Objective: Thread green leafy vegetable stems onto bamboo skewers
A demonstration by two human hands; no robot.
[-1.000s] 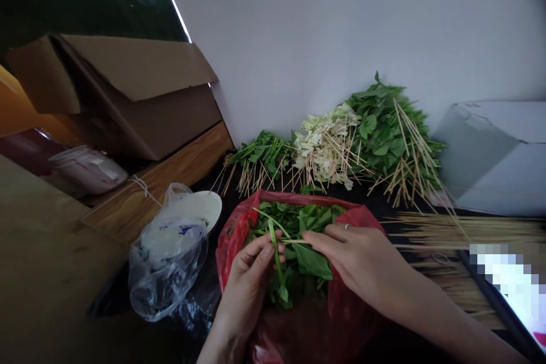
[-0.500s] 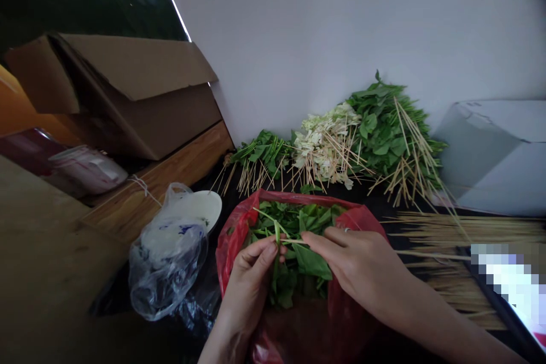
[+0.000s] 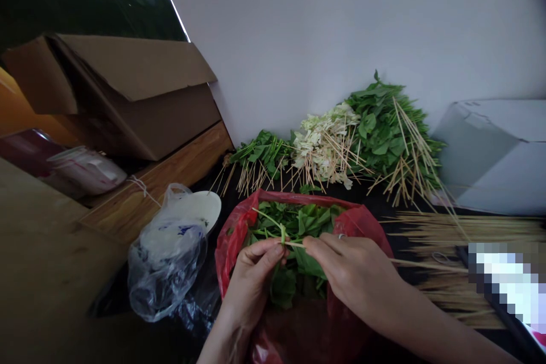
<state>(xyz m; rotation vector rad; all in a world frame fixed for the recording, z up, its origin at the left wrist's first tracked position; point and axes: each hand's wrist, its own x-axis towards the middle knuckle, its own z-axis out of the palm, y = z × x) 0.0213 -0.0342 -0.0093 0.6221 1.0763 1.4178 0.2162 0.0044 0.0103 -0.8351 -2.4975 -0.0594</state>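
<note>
Over a red plastic bag (image 3: 230, 244) full of leafy greens (image 3: 315, 219), my left hand (image 3: 256, 267) pinches a green stem (image 3: 282, 233) between thumb and fingers. My right hand (image 3: 354, 267), with a ring on one finger, grips a thin wooden skewer (image 3: 295, 244). Its near end meets the folded stem at my left fingertips, and its long end sticks out to the right beyond my hand. Whether the tip has gone through the stem is too small to tell.
Skewered greens (image 3: 379, 125) and pale skewered leaves (image 3: 324, 136) lie along the wall. Loose skewers (image 3: 464, 227) and a lit screen (image 3: 507, 290) are at right. A plate (image 3: 211, 207), clear plastic bag (image 3: 166, 273) and cardboard box (image 3: 157, 114) stand left; a white box (image 3: 495, 165) stands right.
The stem at my left fingertips is bunched shorter and sits slightly further right. My right hand and the skewer have shifted a little down.
</note>
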